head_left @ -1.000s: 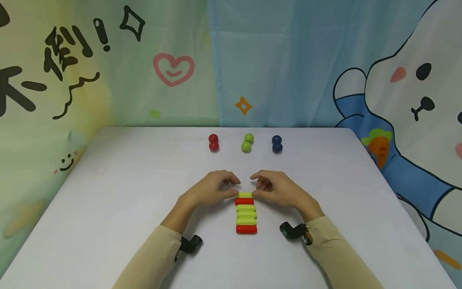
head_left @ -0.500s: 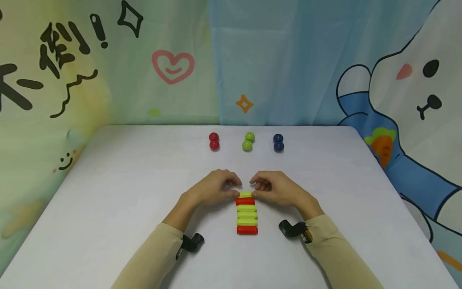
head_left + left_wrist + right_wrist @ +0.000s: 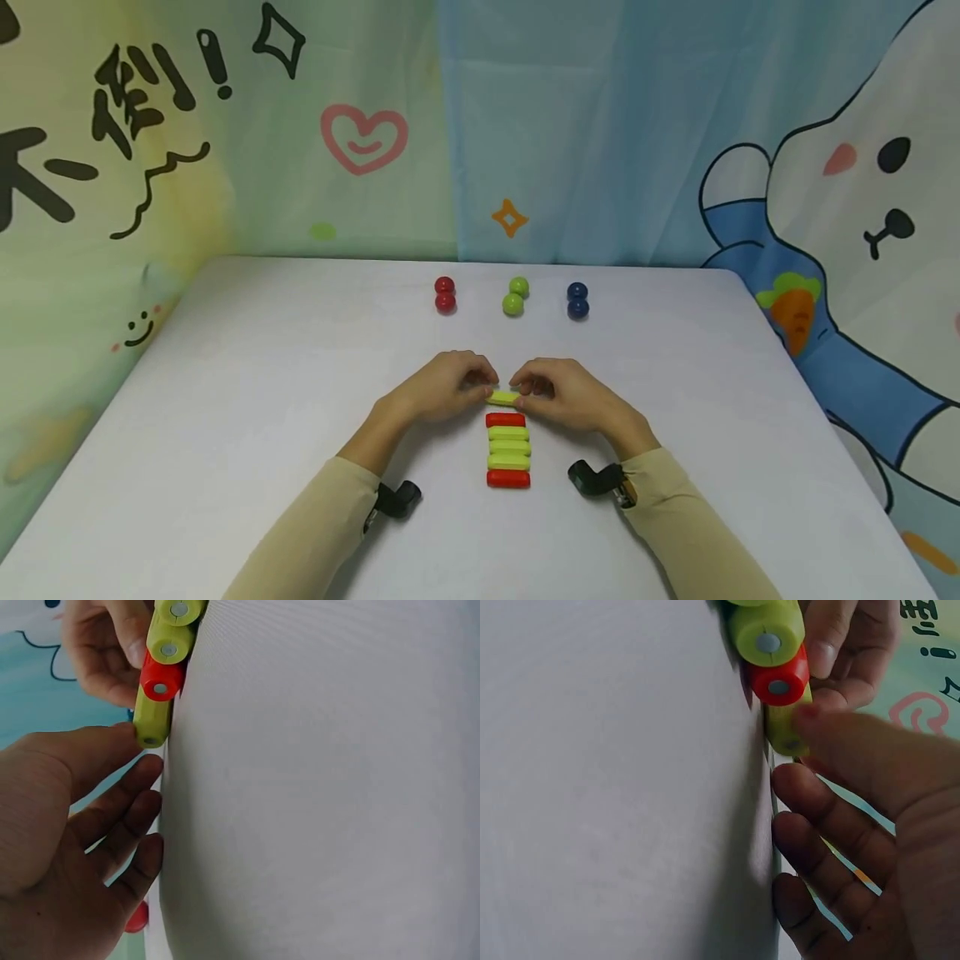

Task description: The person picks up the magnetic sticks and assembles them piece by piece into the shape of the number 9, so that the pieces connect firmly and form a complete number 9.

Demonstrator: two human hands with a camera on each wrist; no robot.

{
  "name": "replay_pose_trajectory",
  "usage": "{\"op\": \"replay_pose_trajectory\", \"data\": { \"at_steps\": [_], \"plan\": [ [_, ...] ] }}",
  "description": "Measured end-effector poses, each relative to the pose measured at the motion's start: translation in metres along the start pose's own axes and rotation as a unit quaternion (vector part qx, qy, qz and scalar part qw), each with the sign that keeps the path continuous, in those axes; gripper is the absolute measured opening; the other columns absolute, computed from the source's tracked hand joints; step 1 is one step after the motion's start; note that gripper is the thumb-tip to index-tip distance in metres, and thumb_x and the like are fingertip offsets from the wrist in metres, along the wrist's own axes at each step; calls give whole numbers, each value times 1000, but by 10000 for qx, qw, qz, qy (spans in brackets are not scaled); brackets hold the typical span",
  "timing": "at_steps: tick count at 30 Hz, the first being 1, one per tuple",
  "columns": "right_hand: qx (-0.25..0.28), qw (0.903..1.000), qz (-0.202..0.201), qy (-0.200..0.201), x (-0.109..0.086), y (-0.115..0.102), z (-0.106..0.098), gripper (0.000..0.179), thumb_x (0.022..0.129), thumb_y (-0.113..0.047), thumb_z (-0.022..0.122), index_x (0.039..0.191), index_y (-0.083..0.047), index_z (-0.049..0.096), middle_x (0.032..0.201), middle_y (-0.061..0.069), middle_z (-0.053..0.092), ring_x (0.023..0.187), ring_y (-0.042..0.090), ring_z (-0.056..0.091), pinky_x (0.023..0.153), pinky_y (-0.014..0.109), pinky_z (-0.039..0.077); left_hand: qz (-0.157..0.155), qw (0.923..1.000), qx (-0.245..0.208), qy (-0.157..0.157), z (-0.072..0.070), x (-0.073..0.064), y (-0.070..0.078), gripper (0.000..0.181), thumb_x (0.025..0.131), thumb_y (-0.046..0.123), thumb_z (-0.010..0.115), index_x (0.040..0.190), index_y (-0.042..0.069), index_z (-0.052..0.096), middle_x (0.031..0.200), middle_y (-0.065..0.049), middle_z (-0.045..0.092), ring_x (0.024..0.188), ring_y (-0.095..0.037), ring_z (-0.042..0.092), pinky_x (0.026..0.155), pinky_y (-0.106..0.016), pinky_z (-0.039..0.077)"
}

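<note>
A yellow-green magnetic rod (image 3: 502, 398) lies crosswise between my two hands, at the far end of a row of rods. My left hand (image 3: 453, 387) pinches its left end with thumb and index finger. At the other end, my right hand (image 3: 566, 392) pinches it the same way. The red rod (image 3: 506, 420) behind a small gap heads the row, followed by several yellow-green rods (image 3: 509, 447) side by side and a red rod (image 3: 508, 478) nearest me. Round metal discs show in the rod ends in both wrist views, where the pinched rod (image 3: 152, 720) is partly covered.
Along the far side of the white table (image 3: 300, 333) stand pairs of balls: red balls (image 3: 445, 302) on the left, green balls (image 3: 513, 304) in the middle, dark blue balls (image 3: 577, 308) on the right. A printed curtain (image 3: 570, 125) hangs behind the table.
The farthest yellow-green rod has moved away from the row along with both hands, opening a gap to the red rod. Half a second ago it lay against the row.
</note>
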State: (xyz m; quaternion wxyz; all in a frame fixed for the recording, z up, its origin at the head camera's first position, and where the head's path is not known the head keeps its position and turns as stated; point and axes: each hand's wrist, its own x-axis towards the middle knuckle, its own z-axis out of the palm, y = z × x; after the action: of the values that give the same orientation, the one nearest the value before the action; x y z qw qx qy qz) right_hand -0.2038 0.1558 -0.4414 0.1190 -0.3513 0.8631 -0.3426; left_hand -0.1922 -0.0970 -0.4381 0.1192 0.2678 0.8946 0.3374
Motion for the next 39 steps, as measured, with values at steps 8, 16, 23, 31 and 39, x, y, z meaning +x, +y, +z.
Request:
{"op": "replay_pose_trajectory", "data": {
  "at_steps": [8, 16, 23, 31, 39],
  "plan": [
    [-197, 9998, 26, 31, 3, -1, 0, 12, 96, -16, 72, 109, -16, 72, 94, -9, 65, 86, 10, 58, 79, 31, 52, -89, 9999, 76, -42, 2, 4, -3, 21, 93, 15, 75, 114, 14, 71, 105, 5, 69, 97, -10, 62, 93, -29, 52],
    [-350, 9992, 154, -68, 9, -2, -3, 18, 94, -18, 76, 111, -16, 71, 97, -6, 65, 88, 14, 60, 80, 32, 52, -138, 9998, 173, 29, 2, 9, -1, 18, 95, 11, 71, 113, 12, 71, 101, 3, 69, 93, -12, 62, 90, -29, 53],
    [-375, 9989, 236, -143, 15, -1, -3, 17, 95, -16, 74, 111, -15, 71, 98, -6, 65, 89, 14, 59, 82, 33, 52, -319, 9990, 298, 76, 1, 12, -3, 19, 94, 14, 74, 112, 14, 71, 100, 5, 68, 93, -12, 60, 89, -29, 52],
    [-334, 9988, 366, -40, 20, 5, -3, 18, 94, -15, 74, 112, -14, 71, 98, -5, 66, 89, 12, 60, 84, 33, 54, -362, 9987, 312, 166, 1, 18, -6, 19, 94, 16, 74, 113, 13, 71, 100, 4, 67, 93, -13, 59, 87, -30, 52],
    [-385, 9984, 402, 52, 23, 7, -7, 19, 93, -13, 75, 112, -13, 71, 99, -2, 67, 89, 14, 60, 82, 33, 53, -382, 9985, 303, 267, 2, 25, -9, 20, 95, 19, 75, 113, 14, 70, 101, 4, 67, 94, -14, 58, 88, -28, 51]
  ]
}}
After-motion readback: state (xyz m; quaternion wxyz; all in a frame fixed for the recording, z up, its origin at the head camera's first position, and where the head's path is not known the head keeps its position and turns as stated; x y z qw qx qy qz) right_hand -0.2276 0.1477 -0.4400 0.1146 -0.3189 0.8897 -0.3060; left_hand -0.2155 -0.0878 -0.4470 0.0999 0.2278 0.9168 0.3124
